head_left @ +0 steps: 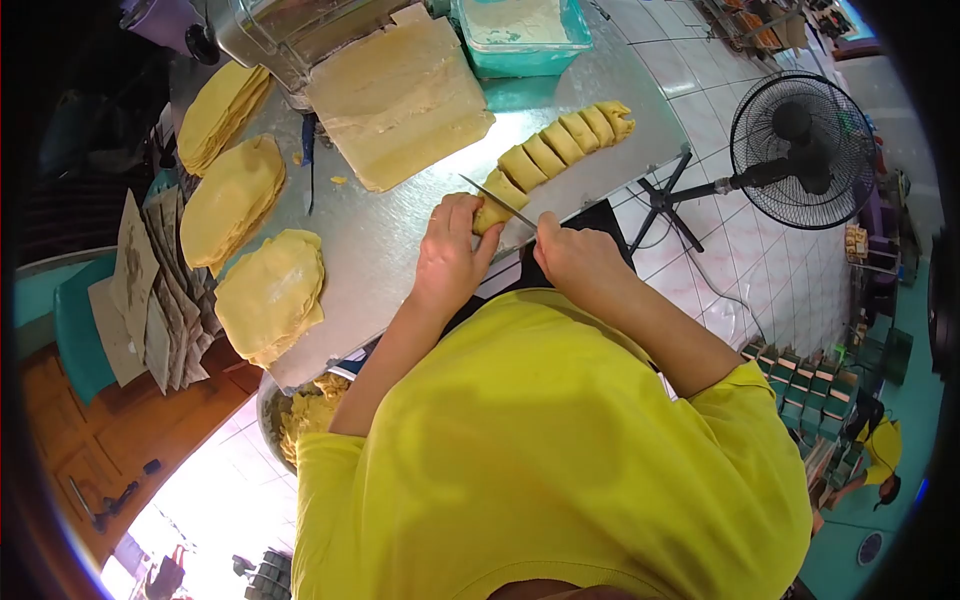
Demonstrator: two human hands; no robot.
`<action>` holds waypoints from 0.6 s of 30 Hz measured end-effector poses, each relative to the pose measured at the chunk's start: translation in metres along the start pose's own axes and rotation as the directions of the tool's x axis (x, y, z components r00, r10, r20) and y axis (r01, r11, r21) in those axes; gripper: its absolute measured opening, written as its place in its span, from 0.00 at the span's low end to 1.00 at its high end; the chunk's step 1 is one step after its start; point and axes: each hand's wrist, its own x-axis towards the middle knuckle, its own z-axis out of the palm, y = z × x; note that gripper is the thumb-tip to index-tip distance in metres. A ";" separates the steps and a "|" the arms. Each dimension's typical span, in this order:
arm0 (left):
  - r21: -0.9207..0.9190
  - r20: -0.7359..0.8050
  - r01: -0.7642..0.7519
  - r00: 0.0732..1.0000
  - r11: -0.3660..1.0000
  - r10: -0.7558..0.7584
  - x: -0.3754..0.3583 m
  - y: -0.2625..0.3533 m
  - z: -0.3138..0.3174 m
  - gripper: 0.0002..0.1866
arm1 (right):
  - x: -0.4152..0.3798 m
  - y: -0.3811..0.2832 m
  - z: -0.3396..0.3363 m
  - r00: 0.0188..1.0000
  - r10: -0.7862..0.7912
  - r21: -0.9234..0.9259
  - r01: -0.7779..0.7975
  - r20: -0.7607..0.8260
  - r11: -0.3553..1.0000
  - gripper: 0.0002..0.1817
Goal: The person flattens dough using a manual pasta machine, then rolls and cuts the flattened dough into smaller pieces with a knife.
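A log of yellow dough (541,157) lies across the metal table near its right edge, cut into several thick pieces. At its near end, my left hand (452,250) grips the last piece of dough (489,215), thumb on one side and fingers on the other. My right hand (582,258) is closed round the handle of a knife (502,196), hiding most of the handle. The blade slants across the dough just beyond my left fingers. Farther up the table, a wide flat sheet of dough (400,100) extends from a metal machine.
Stacks of flat dough sheets (270,295) line the left side of the table (345,285). A teal tub of flour (525,50) stands at the back; a blue-handled tool (308,150) lies near the machine (260,40). Right of the table is a standing fan (800,150).
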 end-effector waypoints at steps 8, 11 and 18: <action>0.042 -0.013 -0.042 0.999 0.998 0.043 0.005 -0.002 0.003 0.20 | 0.038 0.010 0.004 0.987 -0.059 -0.109 0.075 0.150 0.991 0.08; 0.063 0.005 -0.039 0.999 0.997 0.039 0.004 0.002 0.001 0.20 | 0.044 0.006 0.002 0.986 -0.079 -0.125 0.098 0.148 0.987 0.07; -0.023 -0.024 0.027 0.999 0.999 -0.027 0.005 -0.002 -0.016 0.19 | 0.060 0.027 0.014 0.872 -0.452 -0.104 0.440 -0.188 0.892 0.30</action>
